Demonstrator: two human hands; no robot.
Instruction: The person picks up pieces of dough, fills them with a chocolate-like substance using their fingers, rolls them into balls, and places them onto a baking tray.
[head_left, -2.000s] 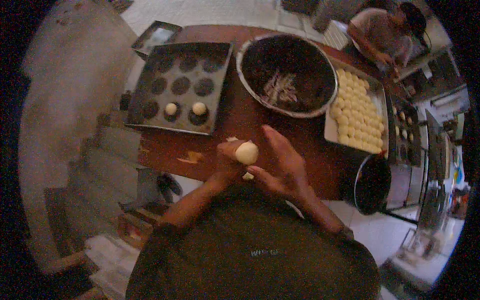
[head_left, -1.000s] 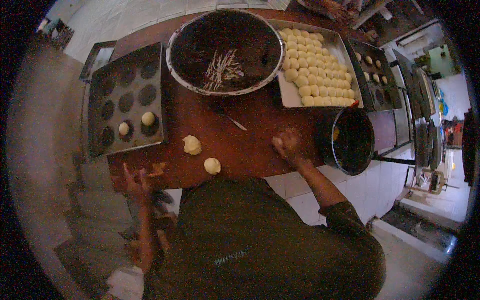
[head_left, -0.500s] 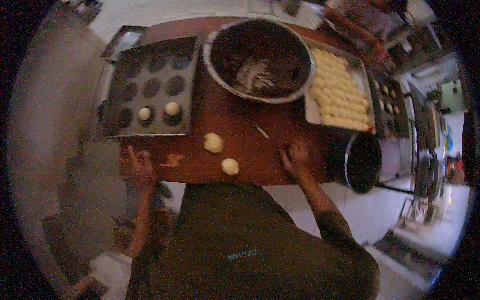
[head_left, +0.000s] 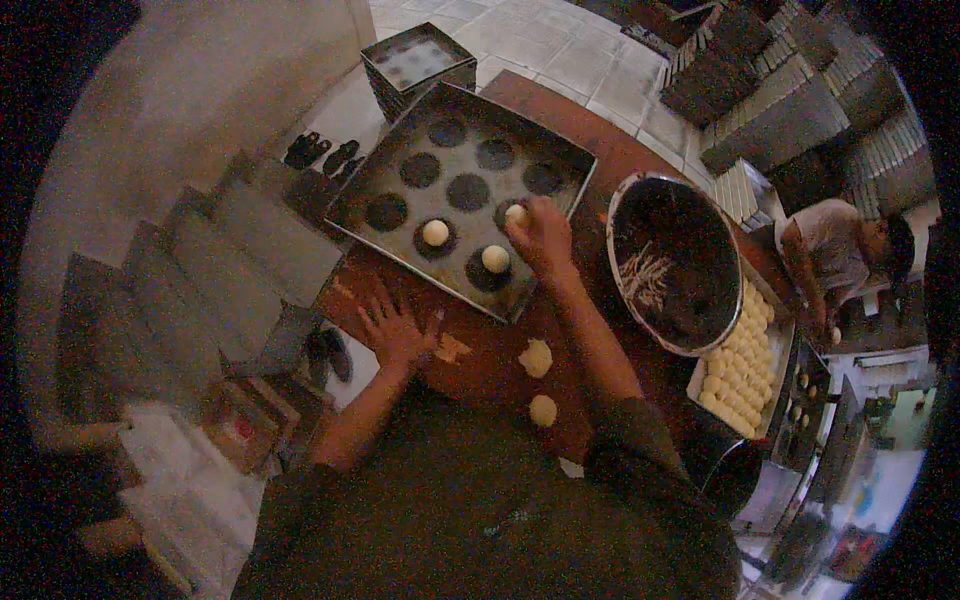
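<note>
In the head view a metal tray (head_left: 455, 232) with round dark wells holds two pale dough balls (head_left: 494, 258) in its near wells. My right hand (head_left: 540, 240) is closed on a third dough ball (head_left: 516, 214) over a well at the tray's right. My left hand (head_left: 398, 330) lies with fingers spread on the wooden table near the tray's near-left edge, holding nothing. Two dough pieces (head_left: 536, 357) lie on the table below the tray, one above the other.
A large dark basin (head_left: 680, 285) with pale strands sits right of the tray. Beyond are a pan packed with dough balls (head_left: 740, 370), a dark bucket (head_left: 730, 475), another person (head_left: 820, 250) and stacked trays (head_left: 760, 110). Steps (head_left: 240, 250) and shoes (head_left: 330, 355) are at the left.
The view has turned toward the tray. My right hand has moved from the table up to the tray with a dough ball; my left hand now spreads on the table below it.
</note>
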